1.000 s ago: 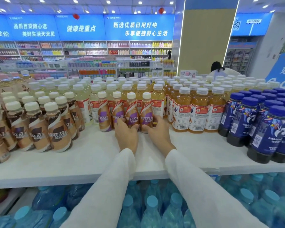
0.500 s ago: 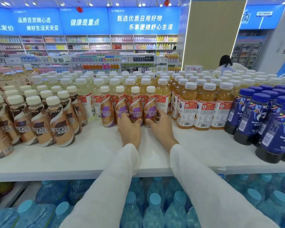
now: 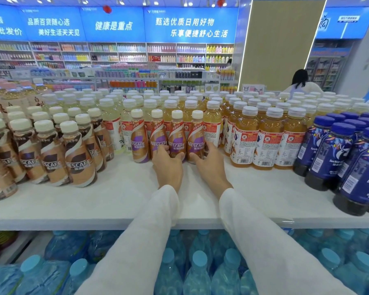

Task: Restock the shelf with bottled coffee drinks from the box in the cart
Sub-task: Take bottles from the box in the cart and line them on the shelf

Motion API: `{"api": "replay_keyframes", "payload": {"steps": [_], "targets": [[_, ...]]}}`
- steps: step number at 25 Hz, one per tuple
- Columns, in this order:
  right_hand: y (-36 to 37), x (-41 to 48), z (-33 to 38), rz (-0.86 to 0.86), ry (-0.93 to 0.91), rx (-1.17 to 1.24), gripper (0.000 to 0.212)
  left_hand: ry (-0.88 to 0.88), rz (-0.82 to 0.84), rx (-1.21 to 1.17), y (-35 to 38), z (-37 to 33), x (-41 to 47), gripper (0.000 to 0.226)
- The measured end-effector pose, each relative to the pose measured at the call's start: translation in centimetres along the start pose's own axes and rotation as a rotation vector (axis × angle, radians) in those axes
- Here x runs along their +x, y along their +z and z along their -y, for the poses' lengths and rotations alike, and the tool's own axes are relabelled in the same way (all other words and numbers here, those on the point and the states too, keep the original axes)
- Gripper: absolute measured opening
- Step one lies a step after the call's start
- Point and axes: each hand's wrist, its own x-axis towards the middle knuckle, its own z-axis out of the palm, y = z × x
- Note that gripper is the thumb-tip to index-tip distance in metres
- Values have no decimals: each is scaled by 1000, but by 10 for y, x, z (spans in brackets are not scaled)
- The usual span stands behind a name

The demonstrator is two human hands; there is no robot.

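Several purple-label Nescafe coffee bottles (image 3: pixel 139 139) stand upright in a row on the white shelf (image 3: pixel 115 201), in front of pale tea bottles. My left hand (image 3: pixel 168 170) grips the base of the third bottle (image 3: pixel 176 137), fingers on its left side and thumb on its right. At the right end of the row, my right hand (image 3: pixel 210 167) grips the fourth bottle (image 3: pixel 196 135), thumb left and fingers right. Both bottles stand on the shelf. The box and the cart are out of view.
Brown-label Nescafe bottles (image 3: pixel 79 158) crowd the shelf's left. Orange tea bottles (image 3: pixel 266 143) and dark blue-capped bottles (image 3: pixel 326 154) fill the right. Bare shelf lies in front of my hands. Blue water bottles (image 3: pixel 198 271) sit below. A person (image 3: pixel 299 81) stands far right behind.
Both hands have stayed on the bases of the two right-hand purple bottles. The view has shifted slightly and the row looks a little further back on the shelf.
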Motion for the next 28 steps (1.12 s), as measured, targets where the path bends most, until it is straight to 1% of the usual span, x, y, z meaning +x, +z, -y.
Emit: {"api": "replay_keyframes", "payload": {"steps": [5,7,10,13,15,18,20,23,24,26,28], "targets": [[1,-1,-2,4,-6,-8,62,16,9,6,2,6,1,47],[-4,-5,3,23,11,-6,65,22,13,16,-3,5,-3,46],[-21,-36,20,64,30,-51,65,56,74,27,-24,8,-19,47],[-48,-88,35,131,31,-167,57,101,163,282,-62,10,-45,53],[-63,-129,41,163,-16,-145,52,145,157,365,-98,13,-74,51],[-73,-183,47,199,-107,-16,41,181,59,382,-160,25,-132,49],[-72,-216,54,247,-134,74,38,139,-27,356,-196,37,-167,49],[-50,-262,57,331,-172,149,35,44,-118,296,-242,67,-214,51],[-37,-279,54,359,-173,163,34,-12,-144,276,-256,78,-229,47],[-7,-315,48,456,-154,193,32,-127,-218,244,-286,105,-257,33],[25,-351,40,588,-133,207,32,-215,-288,249,-318,135,-285,29]]}}
